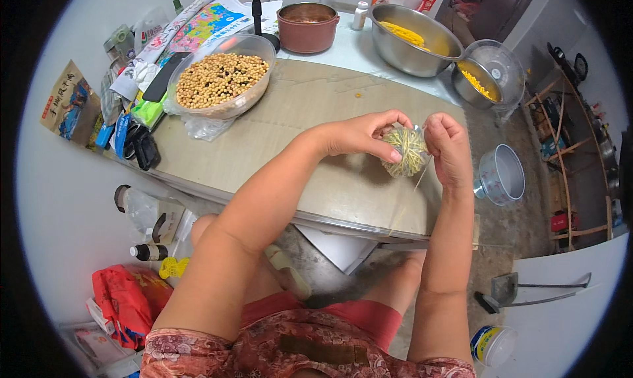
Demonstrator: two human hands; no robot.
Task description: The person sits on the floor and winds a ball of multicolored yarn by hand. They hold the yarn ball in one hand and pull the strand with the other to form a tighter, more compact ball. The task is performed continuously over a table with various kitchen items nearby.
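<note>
A ball of yellow-green and grey yarn (406,153) is held above the right part of the table. My left hand (368,135) grips it from the left, with the thumb on its near side and the fingers over its top. At the ball's right side, my right hand (447,148) has thumb and fingers pinched together, seemingly on the strand. A loose strand of yarn (420,177) hangs from the ball down towards the table's front edge. What exactly lies between the right fingertips is too small to make out.
On the table (316,103) stand a plastic bowl of beans (222,84), a brown pot (307,34), a steel basin with corn cobs (420,51) and a smaller bowl of kernels (477,84). Papers and packets crowd the left end. A stool (502,175) stands on the floor at right.
</note>
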